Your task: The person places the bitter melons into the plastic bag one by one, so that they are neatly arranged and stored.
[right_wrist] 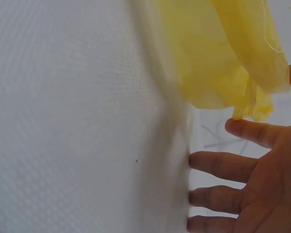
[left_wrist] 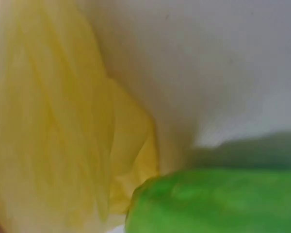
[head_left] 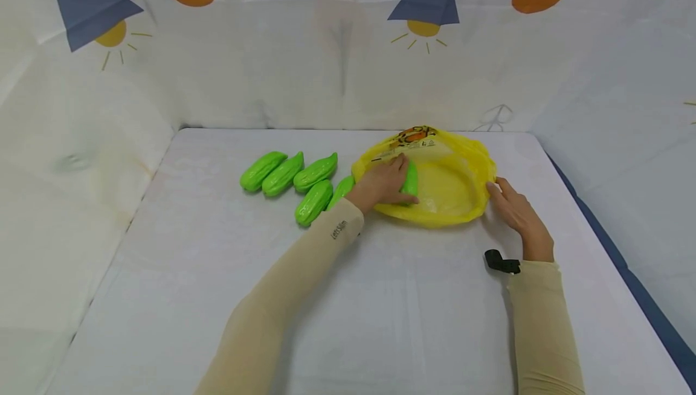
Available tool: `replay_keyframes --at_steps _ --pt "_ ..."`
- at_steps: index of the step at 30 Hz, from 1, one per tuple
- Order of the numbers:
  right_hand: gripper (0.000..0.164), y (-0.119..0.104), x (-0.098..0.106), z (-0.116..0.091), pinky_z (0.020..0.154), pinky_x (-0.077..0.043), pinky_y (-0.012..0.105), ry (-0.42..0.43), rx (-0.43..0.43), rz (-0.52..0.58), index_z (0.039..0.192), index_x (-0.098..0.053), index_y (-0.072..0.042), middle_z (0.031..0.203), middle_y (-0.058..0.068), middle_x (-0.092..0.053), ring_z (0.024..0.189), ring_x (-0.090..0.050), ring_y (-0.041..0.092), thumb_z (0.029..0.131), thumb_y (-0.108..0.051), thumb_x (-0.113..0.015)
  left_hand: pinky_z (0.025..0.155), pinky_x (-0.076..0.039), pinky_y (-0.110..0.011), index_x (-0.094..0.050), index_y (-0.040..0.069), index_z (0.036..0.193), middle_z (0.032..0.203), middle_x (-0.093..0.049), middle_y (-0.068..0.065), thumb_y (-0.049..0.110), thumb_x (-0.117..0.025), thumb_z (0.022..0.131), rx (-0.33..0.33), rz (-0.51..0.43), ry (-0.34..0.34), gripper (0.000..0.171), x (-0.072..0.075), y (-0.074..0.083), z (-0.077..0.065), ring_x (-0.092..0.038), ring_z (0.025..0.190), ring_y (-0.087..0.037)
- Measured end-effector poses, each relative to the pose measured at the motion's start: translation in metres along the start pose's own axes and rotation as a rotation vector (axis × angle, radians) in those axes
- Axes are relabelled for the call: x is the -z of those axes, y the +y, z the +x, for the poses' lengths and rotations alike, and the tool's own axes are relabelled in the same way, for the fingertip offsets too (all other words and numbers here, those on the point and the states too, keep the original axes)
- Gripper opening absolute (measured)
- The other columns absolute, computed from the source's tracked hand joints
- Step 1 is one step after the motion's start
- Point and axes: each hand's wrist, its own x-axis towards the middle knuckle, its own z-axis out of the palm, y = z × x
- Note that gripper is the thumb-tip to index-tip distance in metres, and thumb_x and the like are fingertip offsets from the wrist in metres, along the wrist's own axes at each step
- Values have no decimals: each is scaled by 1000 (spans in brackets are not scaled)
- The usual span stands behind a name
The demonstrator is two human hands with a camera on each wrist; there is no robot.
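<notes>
My left hand (head_left: 385, 182) reaches over the near left rim of a yellow plastic bag (head_left: 443, 217), which lies spread round on the table with its mouth up. It grips a green toy bitter melon (head_left: 411, 182) inside the bag, thumb on the near side and fingers on the far side. My right hand (head_left: 513, 209) is at the bag's right edge. In the right wrist view its fingers are straight and spread, with the index fingertip (right_wrist: 235, 124) and thumb touching the yellow plastic (right_wrist: 208, 73).
Several more green bitter melons (head_left: 314, 203) lie left of the bag, one (head_left: 341, 191) close to its rim and partly hidden by my left arm. A white cloth covers the table (head_left: 163, 298). A printed white curtain (head_left: 283, 69) hangs behind. A black camera piece (head_left: 501, 261) juts from my right wrist.
</notes>
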Motion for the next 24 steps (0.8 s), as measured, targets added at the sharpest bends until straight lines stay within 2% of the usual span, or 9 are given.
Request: replay_keyframes --at_steps 7,13,19,24 --pt "89 -1 1 1 105 -19 78 -18 6 0 158 3 -13 157 34 -7 138 -14 60 94 -73 -9 122 -25 -36 -12 4 157 164 -17 -11 81 -44 83 -57 52 85 112 14 -3 -10 -26 149 -24" --pt "89 2 0 1 105 -18 78 -12 17 -2 158 2 -12 158 34 -6 140 -12 60 94 -73 -8 122 -24 -38 -12 6 158 164 -17 -9 83 -41 83 -102 83 130 111 24 0 -25 -23 150 -23" --pt "88 2 -1 2 106 -18 77 -19 13 -4 158 1 -11 158 34 -6 140 -13 59 94 -72 -8 123 -22 -38 -12 7 158 165 -17 -8 82 -40 84 -144 81 175 109 18 -1 -41 -23 150 -23" --pt "87 1 -1 4 106 -19 77 -5 24 -10 158 1 -12 157 34 -9 139 -15 59 95 -71 -9 122 -26 -38 -16 7 157 163 -21 -8 83 -40 83 -133 113 211 109 12 -4 -48 -25 149 -22"
